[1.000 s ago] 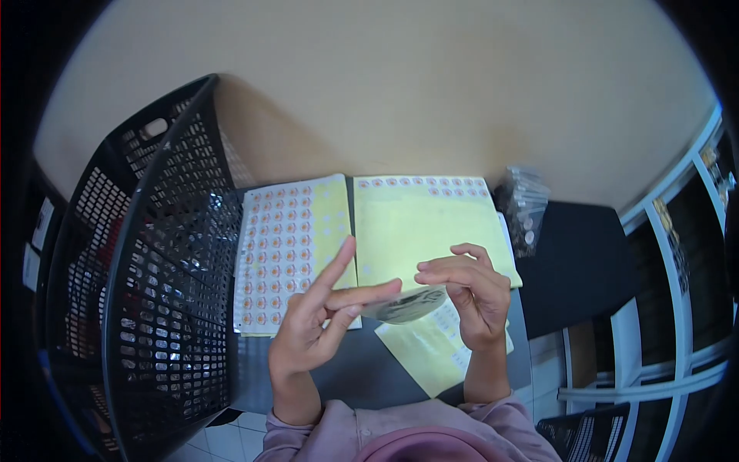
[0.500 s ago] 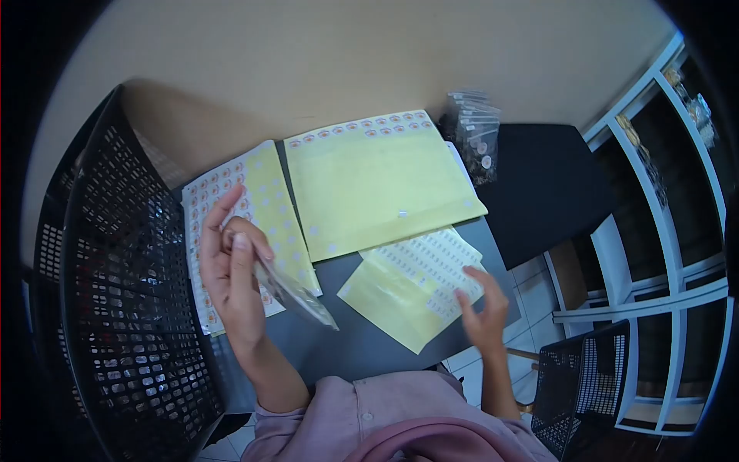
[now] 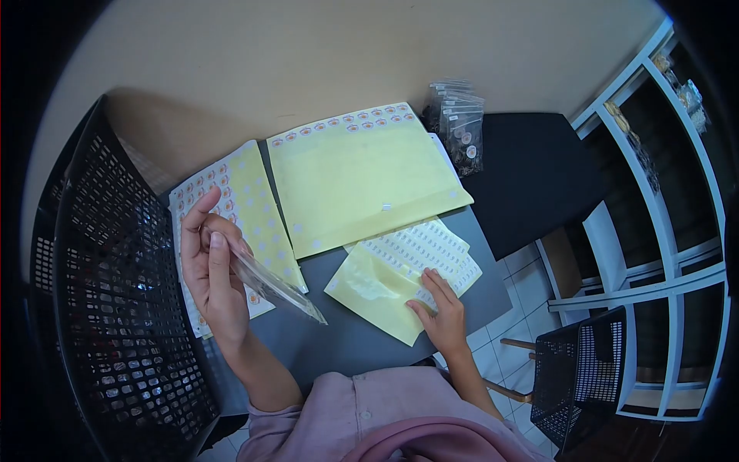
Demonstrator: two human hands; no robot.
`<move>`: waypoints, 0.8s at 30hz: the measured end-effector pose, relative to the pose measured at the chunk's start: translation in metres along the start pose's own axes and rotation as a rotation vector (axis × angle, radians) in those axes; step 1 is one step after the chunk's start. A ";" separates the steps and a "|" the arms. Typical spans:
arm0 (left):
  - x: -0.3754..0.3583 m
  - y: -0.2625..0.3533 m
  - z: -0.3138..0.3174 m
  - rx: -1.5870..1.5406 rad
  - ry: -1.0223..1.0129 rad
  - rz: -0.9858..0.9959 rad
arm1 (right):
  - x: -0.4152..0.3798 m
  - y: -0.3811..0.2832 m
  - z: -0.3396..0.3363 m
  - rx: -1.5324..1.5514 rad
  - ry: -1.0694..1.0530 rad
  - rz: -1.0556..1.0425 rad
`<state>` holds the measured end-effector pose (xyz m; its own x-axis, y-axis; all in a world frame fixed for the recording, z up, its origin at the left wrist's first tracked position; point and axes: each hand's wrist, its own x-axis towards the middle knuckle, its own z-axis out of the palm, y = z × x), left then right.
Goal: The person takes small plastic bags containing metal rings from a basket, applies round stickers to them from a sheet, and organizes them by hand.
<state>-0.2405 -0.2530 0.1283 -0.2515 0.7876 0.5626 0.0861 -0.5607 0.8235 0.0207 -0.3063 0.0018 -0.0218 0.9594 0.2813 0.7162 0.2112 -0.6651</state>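
My left hand (image 3: 218, 277) is raised over the left side of the table, its thumb and fingers pinching a clear plastic bag (image 3: 279, 288) that hangs tilted to the right. What is inside the bag is hard to make out. My right hand (image 3: 445, 314) rests on a yellow-backed sheet of small printed stickers (image 3: 377, 269), fingers stretched out and thumb apart. Part of that sheet is bare yellow backing. Beyond it lies a large yellow sheet (image 3: 362, 185) with a few round-logo stickers along its top. Another logo sticker sheet (image 3: 250, 189) lies behind my left hand.
A tall black perforated basket (image 3: 127, 285) stands close on the left. Several filled zip bags (image 3: 464, 131) stand at the back, beside a black surface (image 3: 531, 177). To the right are white shelves (image 3: 647, 292) and another black basket (image 3: 577, 377) low down.
My right hand has moved left and down onto the small sticker sheet. My left hand still holds the bag, its angle little changed. The whole view has shifted slightly.
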 end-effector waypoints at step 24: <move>-0.007 0.019 0.037 -0.076 -0.059 -0.295 | 0.040 -0.058 -0.025 0.967 0.123 -0.054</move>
<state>-0.2014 -0.2598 0.1429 -0.1986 0.9315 0.3047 -0.0552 -0.3210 0.9455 -0.0043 -0.2849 0.0690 0.0750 0.9294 0.3614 -0.1667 0.3690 -0.9143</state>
